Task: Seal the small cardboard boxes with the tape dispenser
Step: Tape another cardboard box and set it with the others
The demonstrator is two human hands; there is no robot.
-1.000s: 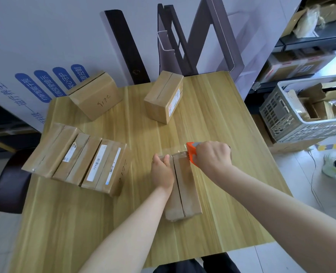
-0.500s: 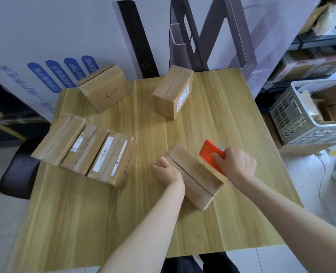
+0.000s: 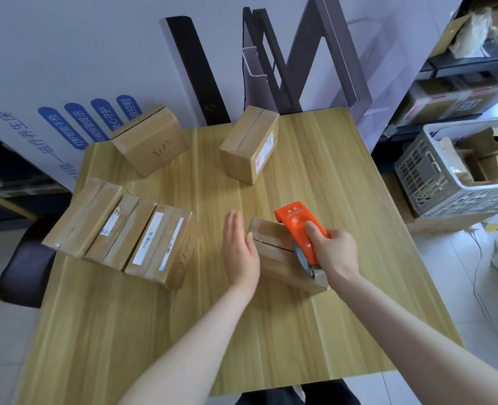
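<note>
With the right hand point(image 3: 334, 252) gripping the orange tape dispenser point(image 3: 299, 229) atop the box point(image 3: 283, 267) beneath it and the left hand point(image 3: 240, 252) flat, fingers straight, against that box's side, its seam looks untaped, while the row point(image 3: 119, 229) left of both hands seems sealed and two far boxes point(image 3: 250, 144) beyond them likely wait.

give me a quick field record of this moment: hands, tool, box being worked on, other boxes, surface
left hand: left hand with fingers straight, at the left end of the box in work
right hand: right hand grips the tape dispenser
tool: orange, set on top of the box in work, near its centre seam
other boxes: row of boxes side by side at the left; two far boxes standing apart
surface: wooden table
off table: basket with cardboard, at the right
</note>
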